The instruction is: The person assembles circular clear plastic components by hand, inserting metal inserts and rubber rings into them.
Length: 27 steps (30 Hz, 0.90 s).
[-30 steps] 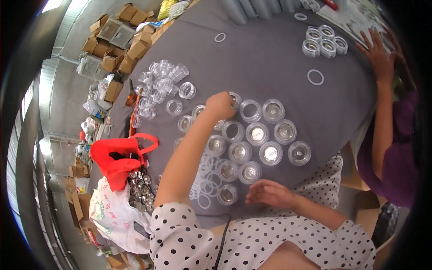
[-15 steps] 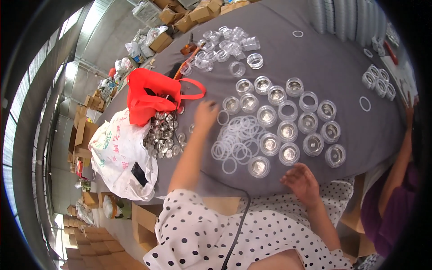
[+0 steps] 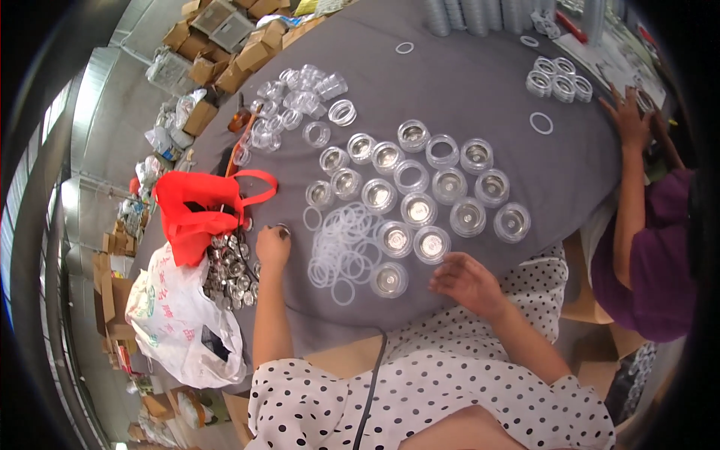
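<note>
Between the fingertips of my left hand (image 3: 272,247) is a small silvery metal cap (image 3: 283,229). That hand is just right of a pile of similar metal caps (image 3: 231,274) and left of a heap of thin clear rings (image 3: 341,247). My right hand (image 3: 466,282) is open, holding nothing, with its fingers a little bent beside the nearest round clear containers (image 3: 432,244). Several of these containers stand in loose rows, most with a metal disc in the middle. Two of them, such as the clear ring-shaped one (image 3: 411,177), show only grey cloth through the centre.
A red bag (image 3: 196,206) and a white plastic bag (image 3: 176,315) lie at the left. Clear plastic rings (image 3: 304,97) are heaped at the back. Stacked containers (image 3: 559,79) stand far right, near another person's hand (image 3: 628,116). A black cable (image 3: 375,375) crosses the front edge.
The view has shifted, so the table things appear further left. My left hand has moved nearer the metal caps and now holds one. The other person's hand reaches further onto the table.
</note>
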Tool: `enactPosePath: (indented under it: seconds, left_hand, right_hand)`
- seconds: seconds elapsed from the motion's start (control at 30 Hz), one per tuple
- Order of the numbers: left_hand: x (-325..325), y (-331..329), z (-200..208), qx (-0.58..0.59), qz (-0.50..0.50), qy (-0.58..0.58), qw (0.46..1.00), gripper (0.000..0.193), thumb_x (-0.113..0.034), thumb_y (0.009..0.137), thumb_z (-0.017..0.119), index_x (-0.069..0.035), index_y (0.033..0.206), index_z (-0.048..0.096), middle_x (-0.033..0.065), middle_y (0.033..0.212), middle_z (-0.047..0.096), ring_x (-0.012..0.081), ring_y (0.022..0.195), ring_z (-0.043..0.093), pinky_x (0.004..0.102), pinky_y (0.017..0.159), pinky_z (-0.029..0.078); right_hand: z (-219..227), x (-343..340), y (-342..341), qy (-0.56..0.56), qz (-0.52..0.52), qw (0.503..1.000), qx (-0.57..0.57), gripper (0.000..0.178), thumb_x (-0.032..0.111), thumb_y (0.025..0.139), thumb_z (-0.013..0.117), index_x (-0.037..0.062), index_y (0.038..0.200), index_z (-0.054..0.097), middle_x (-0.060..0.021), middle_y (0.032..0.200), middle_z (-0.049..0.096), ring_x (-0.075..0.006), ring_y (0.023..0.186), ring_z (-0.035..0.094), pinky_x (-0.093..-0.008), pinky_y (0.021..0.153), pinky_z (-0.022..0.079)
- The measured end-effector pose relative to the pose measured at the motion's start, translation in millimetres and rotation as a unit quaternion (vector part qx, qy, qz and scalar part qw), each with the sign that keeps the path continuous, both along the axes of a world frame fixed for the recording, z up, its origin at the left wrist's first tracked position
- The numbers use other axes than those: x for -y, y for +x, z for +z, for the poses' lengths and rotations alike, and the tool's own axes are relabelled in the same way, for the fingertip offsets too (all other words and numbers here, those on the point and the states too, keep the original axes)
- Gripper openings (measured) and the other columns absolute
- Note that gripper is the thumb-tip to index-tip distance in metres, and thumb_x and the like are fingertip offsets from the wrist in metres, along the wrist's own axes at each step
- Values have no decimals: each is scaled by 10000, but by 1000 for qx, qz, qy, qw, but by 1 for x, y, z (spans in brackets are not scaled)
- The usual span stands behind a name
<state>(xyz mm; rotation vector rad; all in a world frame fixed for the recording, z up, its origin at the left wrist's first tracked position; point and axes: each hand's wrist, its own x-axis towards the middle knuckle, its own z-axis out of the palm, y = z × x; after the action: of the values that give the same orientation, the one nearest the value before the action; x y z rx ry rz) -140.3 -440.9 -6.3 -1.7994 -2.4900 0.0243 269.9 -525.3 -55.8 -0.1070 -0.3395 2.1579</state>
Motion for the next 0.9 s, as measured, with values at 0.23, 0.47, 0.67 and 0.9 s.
enactPosePath:
  seconds: [0.23, 0.47, 0.67, 0.9]
  left_hand:
    - [-14, -6, -21, 85, -78, 53, 992, 246, -122, 707, 554, -49, 937, 602, 135, 902, 563, 315, 843, 549, 412, 744, 444]
    - [3, -2, -21, 197, -56, 191, 960, 435, 1, 686, 572, -37, 1111, 487, 156, 979, 499, 296, 840, 540, 354, 743, 452]
    - [5, -13, -27, 36, -29, 286, 957, 393, -73, 688, 632, -43, 1061, 512, 167, 990, 520, 331, 921, 512, 395, 795, 424]
    - [-24, 42, -4, 262, -115, 224, 932, 175, -71, 709, 644, -28, 878, 624, 85, 887, 597, 230, 770, 585, 324, 682, 455]
  right_hand:
    - [-2, 1, -2, 11, 2, 1000, -1, 382, 258, 911, 404, 23, 1212, 396, -176, 1092, 534, -320, 1056, 512, -448, 939, 381]
    - [-2, 1, 0, 16, -6, 1000, -6, 399, 275, 906, 415, 19, 1212, 393, -182, 1086, 544, -329, 1037, 526, -440, 928, 390]
    - [2, 0, 2, 9, 13, 1000, 19, 399, 277, 907, 417, 18, 1210, 394, -184, 1083, 543, -330, 1032, 529, -425, 920, 397]
    - [-2, -2, -1, 17, 0, 1000, -16, 376, 267, 915, 396, 25, 1204, 398, -184, 1083, 539, -326, 1037, 528, -430, 922, 395]
